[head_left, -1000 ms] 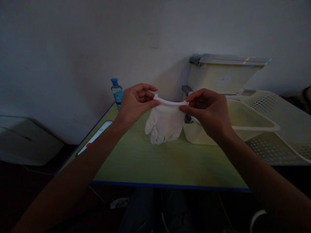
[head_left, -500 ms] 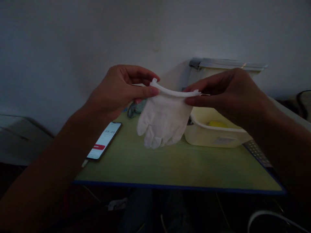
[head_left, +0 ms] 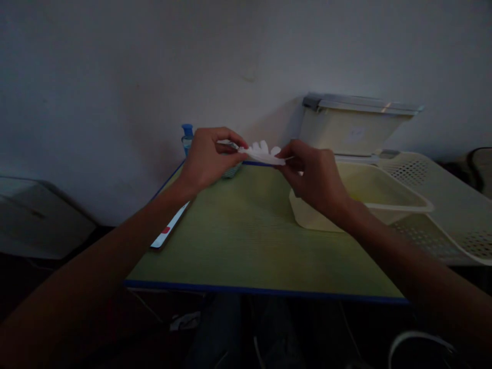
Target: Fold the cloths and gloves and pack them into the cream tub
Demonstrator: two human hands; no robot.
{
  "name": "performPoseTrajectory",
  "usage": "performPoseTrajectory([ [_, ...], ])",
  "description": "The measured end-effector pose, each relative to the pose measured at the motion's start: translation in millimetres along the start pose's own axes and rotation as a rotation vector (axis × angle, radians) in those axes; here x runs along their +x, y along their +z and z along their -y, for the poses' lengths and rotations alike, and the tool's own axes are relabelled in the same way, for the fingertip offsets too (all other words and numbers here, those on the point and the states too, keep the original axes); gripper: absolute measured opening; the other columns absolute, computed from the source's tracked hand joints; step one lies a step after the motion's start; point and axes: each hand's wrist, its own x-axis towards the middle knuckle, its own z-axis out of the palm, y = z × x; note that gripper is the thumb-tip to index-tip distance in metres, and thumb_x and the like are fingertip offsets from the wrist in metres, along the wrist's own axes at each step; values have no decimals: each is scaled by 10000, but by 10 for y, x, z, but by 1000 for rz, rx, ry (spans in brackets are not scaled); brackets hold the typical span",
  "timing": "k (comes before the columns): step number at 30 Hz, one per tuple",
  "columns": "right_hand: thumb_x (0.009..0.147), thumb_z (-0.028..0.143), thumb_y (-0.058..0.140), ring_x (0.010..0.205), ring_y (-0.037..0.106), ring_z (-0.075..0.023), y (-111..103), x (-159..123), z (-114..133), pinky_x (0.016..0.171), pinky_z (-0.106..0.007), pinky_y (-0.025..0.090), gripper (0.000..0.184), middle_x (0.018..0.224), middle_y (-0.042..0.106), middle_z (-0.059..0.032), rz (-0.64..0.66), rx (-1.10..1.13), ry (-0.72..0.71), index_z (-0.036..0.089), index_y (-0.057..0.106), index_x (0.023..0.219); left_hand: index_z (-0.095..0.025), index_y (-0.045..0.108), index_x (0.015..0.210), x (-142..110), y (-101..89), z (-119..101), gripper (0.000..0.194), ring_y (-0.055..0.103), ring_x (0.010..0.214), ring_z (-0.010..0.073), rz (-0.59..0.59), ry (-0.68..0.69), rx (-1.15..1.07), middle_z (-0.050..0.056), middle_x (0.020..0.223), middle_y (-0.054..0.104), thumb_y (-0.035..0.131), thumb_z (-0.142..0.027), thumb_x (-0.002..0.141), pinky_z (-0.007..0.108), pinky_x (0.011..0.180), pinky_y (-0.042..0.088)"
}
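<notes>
A thin white glove (head_left: 261, 152) is stretched between my two hands above the far part of the table. Its cuff edge faces me and the fingers stick up and away behind it. My left hand (head_left: 215, 156) pinches the left end of the cuff between thumb and fingers. The right end is pinched by my right hand (head_left: 313, 169). Under my left hand a grey-green knitted item (head_left: 231, 171) lies on the table, mostly hidden.
The green table (head_left: 246, 246) has a blue edge. A phone (head_left: 169, 228) lies at left, partly behind my forearm; a blue-capped bottle (head_left: 187, 136) stands behind. At right are a cream basin (head_left: 400, 207), a perforated basket (head_left: 453, 189) and a lidded box (head_left: 353, 128).
Both hands have moved farther away over the table. The glove, which hung fingers down, has swung so its fingers now point up and away. It remains in both hands.
</notes>
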Motion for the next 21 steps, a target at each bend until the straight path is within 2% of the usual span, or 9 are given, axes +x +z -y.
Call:
performPoseTrajectory([
  [2,753,43,500,658,583,-143,132,-216,1,586,-247,403,177,780,645,-54,121,-109,-38,129,599,872,-129,646,686,-170,-12,136,98,597,623,82,61,54,73,19,778,654,689,-77,615,190,595,477],
  [4,776,37,478,708,584,-154,316,-484,-30,584,-249,395,191,896,652,-80,299,-208,-95,133,601,887,-134,648,693,-408,17,362,80,587,622,86,210,49,161,18,774,647,645,-68,648,180,548,453],
  [6,780,24,479,735,578,-168,494,-739,-78,561,-248,383,196,916,650,-87,443,-277,-165,133,606,882,-137,653,693,-660,62,605,91,574,613,90,379,9,266,16,756,650,619,-57,665,202,581,459],
  [8,783,23,488,782,569,-175,615,-930,-121,598,-257,399,186,906,647,-83,513,-292,-202,136,608,870,-145,667,720,-866,94,786,136,574,619,101,521,-14,340,12,735,650,590,-41,678,226,622,463],
  [10,780,22,499,766,554,-173,664,-1039,-145,623,-268,411,168,863,644,-76,515,-283,-204,135,606,842,-154,681,773,-991,103,868,161,595,683,116,603,-16,345,25,798,666,573,-54,708,243,670,464],
  [14,762,18,521,747,548,-177,623,-1115,-145,647,-284,436,157,837,643,-71,489,-234,-215,129,609,830,-167,694,837,-1047,74,795,216,610,818,147,678,18,397,40,881,680,533,-55,748,276,759,452],
  [18,752,7,512,759,562,-178,537,-1160,-133,664,-287,459,188,867,648,-78,478,-193,-266,125,622,850,-175,686,863,-1028,29,644,229,611,839,150,812,21,420,31,902,686,567,-55,710,272,780,446],
  [21,734,-17,483,779,578,-184,470,-1149,-144,674,-289,472,253,911,646,-88,470,-182,-288,127,625,886,-172,676,876,-948,25,556,195,612,807,146,793,-9,410,25,891,691,606,-113,704,271,768,454],
])
